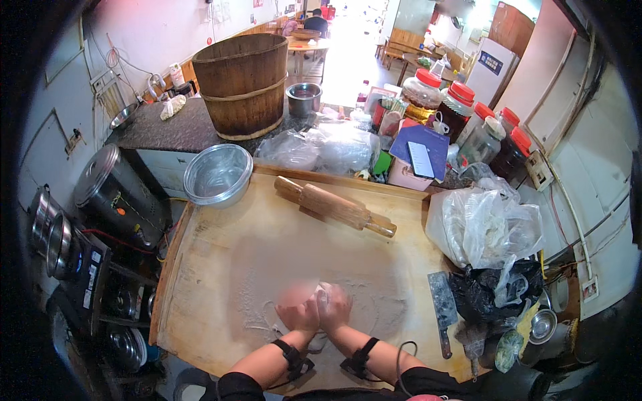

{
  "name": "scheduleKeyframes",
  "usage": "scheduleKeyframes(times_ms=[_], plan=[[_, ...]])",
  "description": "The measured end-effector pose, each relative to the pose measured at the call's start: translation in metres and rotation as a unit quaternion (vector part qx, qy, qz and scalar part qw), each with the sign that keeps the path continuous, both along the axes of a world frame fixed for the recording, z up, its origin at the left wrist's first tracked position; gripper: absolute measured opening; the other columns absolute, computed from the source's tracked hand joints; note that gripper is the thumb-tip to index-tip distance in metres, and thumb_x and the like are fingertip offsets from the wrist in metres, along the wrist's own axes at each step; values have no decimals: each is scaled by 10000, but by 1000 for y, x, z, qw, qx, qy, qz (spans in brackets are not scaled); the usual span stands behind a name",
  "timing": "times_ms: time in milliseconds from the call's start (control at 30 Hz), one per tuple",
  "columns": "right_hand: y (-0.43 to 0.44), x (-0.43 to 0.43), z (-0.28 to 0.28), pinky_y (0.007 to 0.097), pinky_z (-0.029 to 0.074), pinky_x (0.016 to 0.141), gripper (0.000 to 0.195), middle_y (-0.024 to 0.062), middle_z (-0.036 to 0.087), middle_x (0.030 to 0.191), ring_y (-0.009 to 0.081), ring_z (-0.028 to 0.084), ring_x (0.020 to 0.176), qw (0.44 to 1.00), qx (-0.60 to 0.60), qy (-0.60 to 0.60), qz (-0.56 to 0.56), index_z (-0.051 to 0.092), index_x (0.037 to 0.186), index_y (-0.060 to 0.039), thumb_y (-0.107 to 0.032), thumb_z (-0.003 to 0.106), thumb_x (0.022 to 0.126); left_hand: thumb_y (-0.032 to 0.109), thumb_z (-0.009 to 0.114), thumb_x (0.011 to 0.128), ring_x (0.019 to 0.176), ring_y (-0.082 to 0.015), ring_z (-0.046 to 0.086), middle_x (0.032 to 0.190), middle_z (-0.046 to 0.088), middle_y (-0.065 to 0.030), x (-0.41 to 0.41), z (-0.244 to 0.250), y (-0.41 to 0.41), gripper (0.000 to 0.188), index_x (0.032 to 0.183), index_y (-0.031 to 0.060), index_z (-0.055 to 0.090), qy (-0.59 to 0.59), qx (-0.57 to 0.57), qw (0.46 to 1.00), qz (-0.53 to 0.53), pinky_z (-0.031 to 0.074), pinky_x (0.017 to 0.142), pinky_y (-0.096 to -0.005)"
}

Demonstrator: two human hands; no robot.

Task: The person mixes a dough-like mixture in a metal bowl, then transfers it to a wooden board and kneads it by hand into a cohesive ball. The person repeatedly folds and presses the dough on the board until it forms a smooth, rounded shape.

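Observation:
My left hand [297, 310] and my right hand [335, 303] are pressed together, fingers curled, low over the middle of a wooden work board [200, 306]. A pale bit of dough [321, 289] shows between them; the hands and a blur hide the rest of it. Another pale patch, likely dough, shows beneath my wrists. White flour [373, 301] is spread over the board around both hands. Beyond them, a wooden rolling pin [336, 206] lies aslant. Off to the right of my right hand rests a cleaver [442, 308] with a dark handle.
A metal bowl [218, 175] stands at the board's far left corner. Plastic bags [484, 228] crowd its right side, near a scraper-like tool [470, 341]. Behind a raised back edge are a wooden bucket [241, 87], red-lidded jars [421, 95] and a phone [420, 159]. A person [316, 22] sits far off.

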State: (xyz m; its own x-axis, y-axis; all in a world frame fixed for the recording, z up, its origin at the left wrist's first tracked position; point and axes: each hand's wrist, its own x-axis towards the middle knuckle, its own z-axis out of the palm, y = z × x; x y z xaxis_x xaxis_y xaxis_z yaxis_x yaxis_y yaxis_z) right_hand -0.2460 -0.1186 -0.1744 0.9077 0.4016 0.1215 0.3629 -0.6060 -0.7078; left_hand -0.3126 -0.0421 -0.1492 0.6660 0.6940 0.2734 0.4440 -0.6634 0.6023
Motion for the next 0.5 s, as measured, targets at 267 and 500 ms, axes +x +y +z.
scheduleKeyframes(times_ms=[267, 500], plan=[[18, 10, 89, 474, 447, 956, 389, 174, 672, 1116, 391, 598, 1059, 990, 89, 98, 54, 680, 1150, -74, -401, 533, 1001, 251, 596, 971, 1133, -328, 598, 1221, 665, -179, 27, -16, 69, 261, 1109, 56, 701, 89, -151, 979, -107, 460, 935, -465], [8, -100, 24, 466, 455, 914, 329, 139, 681, 1104, 335, 598, 1077, 984, 21, -157, 85, 683, 1164, -100, -309, 594, 926, 264, 558, 948, 1082, -389, 590, 1152, 647, -185, -89, 97, 15, 268, 999, 34, 686, -74, -183, 975, -106, 442, 960, -503]])
